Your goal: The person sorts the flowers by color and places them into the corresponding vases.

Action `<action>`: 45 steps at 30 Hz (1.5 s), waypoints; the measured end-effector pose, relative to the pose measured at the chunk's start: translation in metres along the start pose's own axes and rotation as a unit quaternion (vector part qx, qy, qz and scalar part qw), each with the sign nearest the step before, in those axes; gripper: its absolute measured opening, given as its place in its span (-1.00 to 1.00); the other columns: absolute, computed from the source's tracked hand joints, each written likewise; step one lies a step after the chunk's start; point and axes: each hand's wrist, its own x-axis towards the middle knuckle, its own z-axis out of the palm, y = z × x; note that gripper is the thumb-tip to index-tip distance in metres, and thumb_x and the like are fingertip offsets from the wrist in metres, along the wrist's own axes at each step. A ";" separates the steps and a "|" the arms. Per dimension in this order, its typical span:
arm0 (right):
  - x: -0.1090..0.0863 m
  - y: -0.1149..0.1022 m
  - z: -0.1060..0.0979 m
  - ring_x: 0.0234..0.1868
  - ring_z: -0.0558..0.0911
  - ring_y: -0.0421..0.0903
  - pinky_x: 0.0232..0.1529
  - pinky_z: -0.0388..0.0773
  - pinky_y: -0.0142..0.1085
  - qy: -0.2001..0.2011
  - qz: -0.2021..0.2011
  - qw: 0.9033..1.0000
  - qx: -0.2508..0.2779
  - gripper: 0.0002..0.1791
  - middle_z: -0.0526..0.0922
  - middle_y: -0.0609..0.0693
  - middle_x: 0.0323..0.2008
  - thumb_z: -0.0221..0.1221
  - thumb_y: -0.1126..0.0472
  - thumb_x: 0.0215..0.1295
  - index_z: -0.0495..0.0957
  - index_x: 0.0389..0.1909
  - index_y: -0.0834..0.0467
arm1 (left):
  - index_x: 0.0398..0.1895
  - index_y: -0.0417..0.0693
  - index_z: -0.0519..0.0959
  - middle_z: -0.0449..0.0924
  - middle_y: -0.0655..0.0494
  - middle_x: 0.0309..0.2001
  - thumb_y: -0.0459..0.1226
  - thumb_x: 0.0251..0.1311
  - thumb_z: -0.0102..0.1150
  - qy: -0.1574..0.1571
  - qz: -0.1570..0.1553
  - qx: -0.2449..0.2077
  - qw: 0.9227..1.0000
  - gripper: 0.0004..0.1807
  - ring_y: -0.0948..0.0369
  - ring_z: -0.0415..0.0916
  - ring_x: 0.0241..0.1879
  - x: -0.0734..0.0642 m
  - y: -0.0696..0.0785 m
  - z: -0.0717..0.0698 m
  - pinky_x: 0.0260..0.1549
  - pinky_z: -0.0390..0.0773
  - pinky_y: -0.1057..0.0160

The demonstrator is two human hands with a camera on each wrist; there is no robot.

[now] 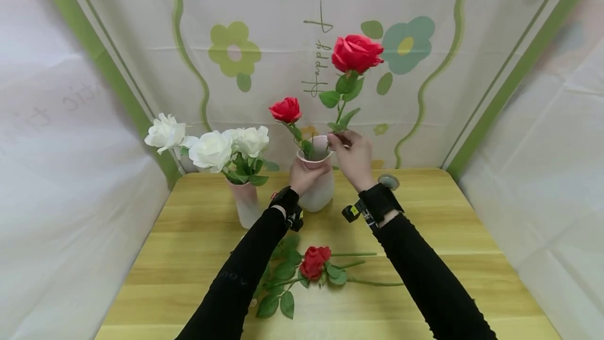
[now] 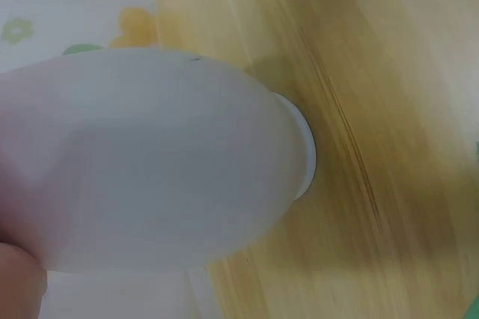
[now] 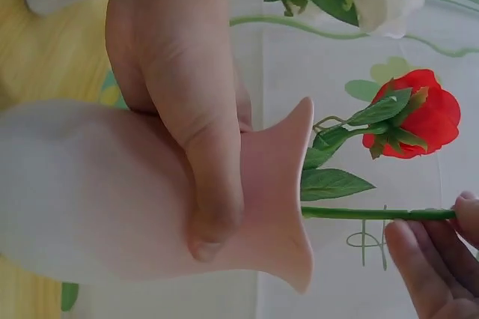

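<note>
A pink-and-white vase (image 1: pixel 315 188) stands on the table, its round pale body (image 2: pixel 157 154) filling much of the left wrist view. My left hand (image 1: pixel 305 176) grips its neck, the thumb lying across the pink part in the right wrist view. My right hand (image 1: pixel 353 157) pinches the green stem of a tall red rose (image 1: pixel 357 54) above the vase mouth. In the right wrist view that stem (image 3: pixel 374 213) runs down into the opening. Another red rose (image 1: pixel 286 110) leans out of the vase toward the left.
Left of the vase, a smaller pink-and-white vase (image 1: pixel 246 204) holds white roses (image 1: pixel 212 151). Red roses (image 1: pixel 314 262) with leaves lie on the wooden table (image 1: pixel 198 277) near my forearms. A small round object (image 1: pixel 389 181) sits by my right wrist. Printed cloth (image 1: pixel 283 25) hangs behind.
</note>
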 end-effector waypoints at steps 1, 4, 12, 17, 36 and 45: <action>0.001 0.001 0.001 -0.22 0.69 0.04 -0.19 0.64 -0.30 -0.008 -0.001 1.000 -0.010 -0.76 0.68 0.19 -0.21 0.21 0.24 0.38 0.67 -0.11 0.35 | 0.41 -0.06 0.27 0.47 0.00 0.17 -0.17 0.04 0.50 -0.002 -0.001 0.000 1.000 -0.13 0.14 0.45 0.12 0.000 0.000 0.000 0.09 0.46 0.20; 0.005 0.002 0.002 -0.21 0.68 0.00 -0.20 0.63 -0.27 -0.033 -0.008 0.999 -0.039 -0.79 0.69 0.15 -0.22 0.21 0.25 0.39 0.68 -0.12 0.31 | 0.44 -0.05 0.23 0.44 0.01 0.22 -0.15 0.04 0.51 -0.007 -0.007 0.001 1.000 -0.09 0.15 0.42 0.16 -0.001 0.000 0.000 0.11 0.44 0.21; 0.007 0.006 0.009 -0.25 0.65 0.02 -0.18 0.55 -0.20 -0.122 -0.033 0.988 -0.087 -0.83 0.70 0.15 -0.26 0.22 0.31 0.37 0.70 -0.14 0.30 | 0.51 0.06 0.13 0.33 0.06 0.34 -0.07 0.07 0.48 -0.012 -0.010 0.032 0.999 -0.02 0.17 0.33 0.26 0.000 0.000 -0.001 0.16 0.39 0.17; 0.006 0.010 0.013 -0.29 0.65 -0.01 -0.23 0.54 -0.24 -0.140 -0.043 0.985 -0.097 -0.83 0.70 0.15 -0.28 0.22 0.32 0.37 0.70 -0.16 0.33 | 0.52 0.08 0.12 0.31 0.05 0.36 -0.04 0.08 0.46 -0.017 -0.012 0.036 0.999 -0.02 0.12 0.33 0.27 -0.002 0.002 -0.002 0.17 0.40 0.15; -0.006 -0.007 -0.018 0.07 0.55 0.11 0.11 0.50 -0.08 -0.149 0.031 0.983 -0.101 -0.51 0.56 0.28 0.06 0.24 0.47 0.21 0.48 0.19 0.41 | 0.34 0.01 0.38 0.50 0.10 0.17 -0.09 0.08 0.46 -0.011 0.053 0.051 0.997 -0.26 0.19 0.44 0.13 -0.002 0.003 -0.001 0.12 0.43 0.18; -0.034 -0.009 -0.046 -0.07 0.62 0.11 0.00 0.58 -0.06 -0.145 0.004 0.981 -0.126 -0.74 0.64 0.21 -0.11 0.29 0.41 0.25 0.62 -0.04 0.34 | 0.41 -0.04 0.28 0.46 -0.01 0.20 -0.31 0.04 0.48 -0.004 0.070 0.015 0.997 -0.16 0.12 0.41 0.17 -0.005 0.014 -0.002 0.14 0.43 0.13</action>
